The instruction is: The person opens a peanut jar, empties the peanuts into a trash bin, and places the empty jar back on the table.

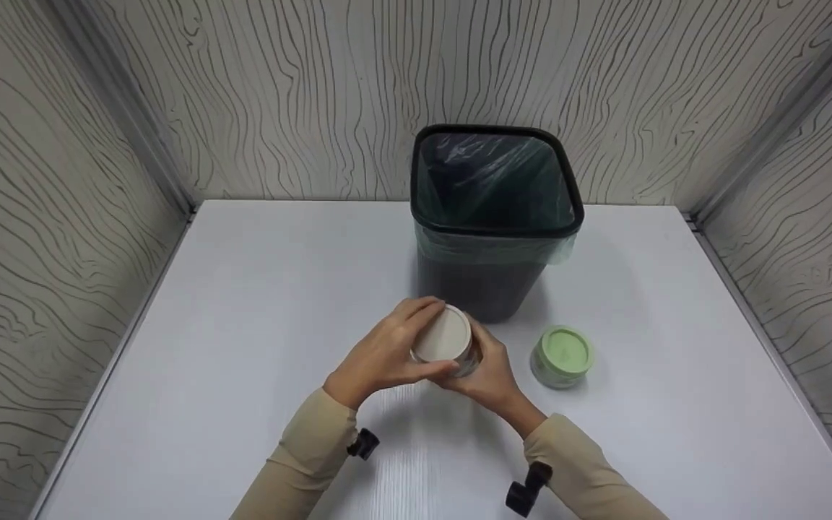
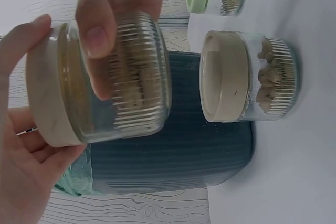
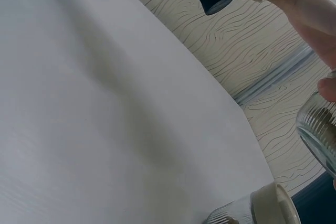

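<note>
A ribbed glass jar [image 2: 142, 77] with a cream lid [image 1: 446, 338] is held up between both hands, with brownish contents showing through the glass. My left hand [image 1: 385, 352] grips the lid, fingers and thumb around its rim. Lower on the jar, my right hand [image 1: 488, 372] holds the glass body. A second cream-lidded jar [image 2: 226, 77] with brown lumps stands on the table beneath; the hands hide it in the head view. To the right stands a jar with a green lid [image 1: 566, 350]. In the right wrist view, the held jar [image 3: 315, 135] is cut off by the edge.
A dark bin [image 1: 470, 285] with a black rim and a greenish liner bag stands behind the hands. The white table [image 1: 264, 289] is enclosed by wood-patterned panels [image 1: 315, 94] at the back and both sides.
</note>
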A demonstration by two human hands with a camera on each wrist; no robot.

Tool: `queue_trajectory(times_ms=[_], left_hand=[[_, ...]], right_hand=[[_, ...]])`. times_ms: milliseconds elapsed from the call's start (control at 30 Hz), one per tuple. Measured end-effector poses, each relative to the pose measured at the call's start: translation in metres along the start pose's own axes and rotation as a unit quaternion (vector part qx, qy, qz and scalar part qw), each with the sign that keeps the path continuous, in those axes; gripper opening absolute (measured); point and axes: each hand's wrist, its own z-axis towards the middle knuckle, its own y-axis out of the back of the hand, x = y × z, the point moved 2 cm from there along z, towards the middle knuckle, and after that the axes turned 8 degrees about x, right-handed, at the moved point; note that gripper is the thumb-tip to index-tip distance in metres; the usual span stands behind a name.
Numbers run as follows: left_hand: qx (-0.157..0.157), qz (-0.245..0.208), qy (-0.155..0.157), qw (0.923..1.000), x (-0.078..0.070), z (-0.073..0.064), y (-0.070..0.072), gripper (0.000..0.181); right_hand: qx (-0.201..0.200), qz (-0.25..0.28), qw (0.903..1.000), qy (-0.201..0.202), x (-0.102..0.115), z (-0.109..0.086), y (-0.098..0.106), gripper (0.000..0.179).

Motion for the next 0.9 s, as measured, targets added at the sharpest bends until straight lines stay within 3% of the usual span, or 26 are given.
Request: queue_trajectory(times_ms=[300, 667, 900], left_hand=[[0.006, -0.001, 0.004, 1.0000, -0.0008, -0.0026, -0.0022, 0.081], [0.048, -0.013, -0.056, 0.9972, 0.0033, -0.0074, 0.0020, 0.073], [0.056, -0.020, -0.066, 0.9961, 0.0036, -0.0098, 0.0013, 0.076]], right_hand=[[0.004, 0.018, 0.9996, 0.021, -0.0033, -0.0014, 0.0000, 0.090], [0.018, 0.049, 0.9985, 0.017, -0.0032, -0.0061, 0.0015, 0.089], [0.036, 0.068, 0.9969, 0.018, -0.0021, -0.0063, 0.0034, 0.088]])
